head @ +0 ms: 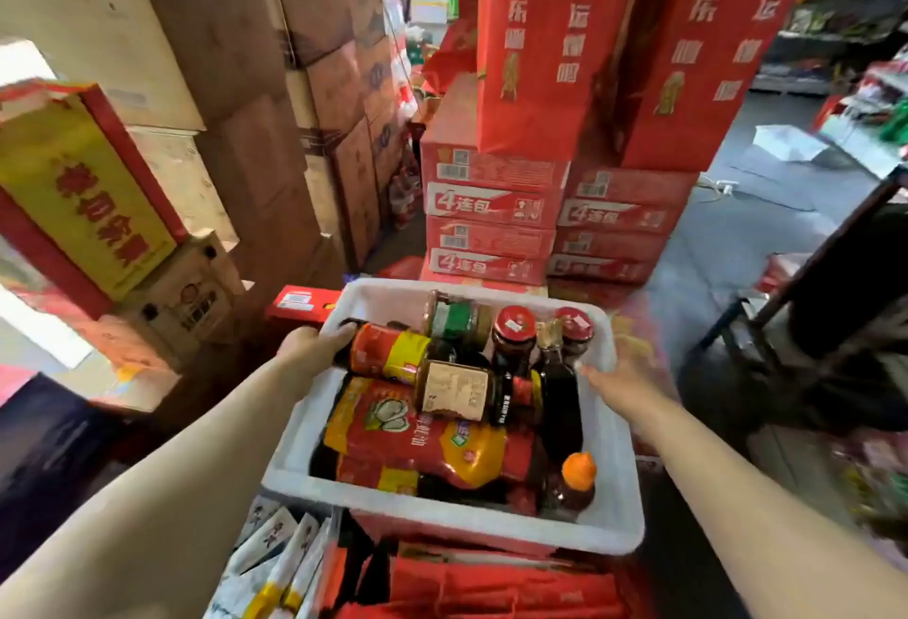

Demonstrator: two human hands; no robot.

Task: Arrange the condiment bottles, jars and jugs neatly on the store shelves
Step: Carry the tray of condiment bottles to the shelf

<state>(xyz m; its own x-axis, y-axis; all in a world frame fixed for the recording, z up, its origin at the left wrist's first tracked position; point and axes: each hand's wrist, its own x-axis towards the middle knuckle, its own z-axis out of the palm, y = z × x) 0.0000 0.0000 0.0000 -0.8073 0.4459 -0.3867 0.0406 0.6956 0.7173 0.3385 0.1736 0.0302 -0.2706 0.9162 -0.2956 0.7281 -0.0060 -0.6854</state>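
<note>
Gripping the left rim of a white plastic tub (609, 527), the left hand (314, 348) has its fingers (344, 331) curled over the edge and down into the tub, their tips just beside the cap end of a bottle with a red and yellow label (388, 355) that lies on its side. The right hand (621, 380) is at the tub's right rim, blurred; its fingers look fairly straight and spread along the outside of the wall, but whether they truly clasp the rim cannot be told.

Inside the tub the condiments are heaped. A large red and yellow jug (417, 432) lies flat across the bottom, with a second like it partly under it. On top lies a brown jar with a pale paper label (454, 390), tipped sideways, touching the labelled bottle. Toward the far wall a jar with a green label (459, 318) also lies on its side. Two dark bottles with red caps (514, 326) stand upright near the far right corner, and a slim dark bottle (557, 387) leans between them and the right wall, close to the right hand. A small dark bottle with an orange cap (577, 473) stands in the near right corner.

The tub rests above red cartons (491, 579). Ahead are stacked red boxes (491, 205); brown cardboard boxes (245, 78) rise at left
</note>
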